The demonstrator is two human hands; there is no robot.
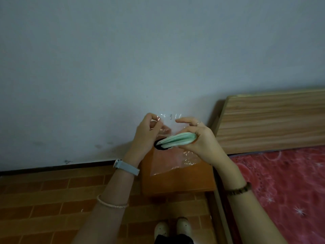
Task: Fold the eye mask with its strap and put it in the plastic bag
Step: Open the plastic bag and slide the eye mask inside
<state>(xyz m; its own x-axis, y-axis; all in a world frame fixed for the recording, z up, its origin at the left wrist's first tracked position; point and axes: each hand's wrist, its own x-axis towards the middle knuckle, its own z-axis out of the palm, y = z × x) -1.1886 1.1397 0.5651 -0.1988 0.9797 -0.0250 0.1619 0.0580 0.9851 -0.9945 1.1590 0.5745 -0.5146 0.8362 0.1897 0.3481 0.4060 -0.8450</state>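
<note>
Pinched between thumb and curled fingers, our right hand [202,138] has the folded pale-green fabric eye mask [177,139] clamped at its right end, the layers stacked flat and pointing left, with the black elastic strap [158,144] looped at the free left end. Our left hand [146,132] grips the upper left edge of the clear, crinkled plastic bag [168,161] between thumb and fingertips, the remaining fingers loosely bent; the right index finger reaches over toward the bag's top edge, though we cannot tell whether it touches the film. The mask is held in the air in front of the bag, roughly at its upper half — we judge it is not inside yet, since the mouth does not look spread. Below the bag sits an orange-brown wooden bedside cabinet [193,184], with a bed covered by a red patterned sheet [281,182] to the right and a brick-pattern floor [52,191] on the near left. We expect the mask to be light, soft and springy: the folds will want to open the moment our pinch relaxes, so holding across the whole stack near one end is sensible. The strap is limp and may snag on the bag's lip. The film looks thin, slippery and clingy — best taken by one layer at the rim to open it.
</note>
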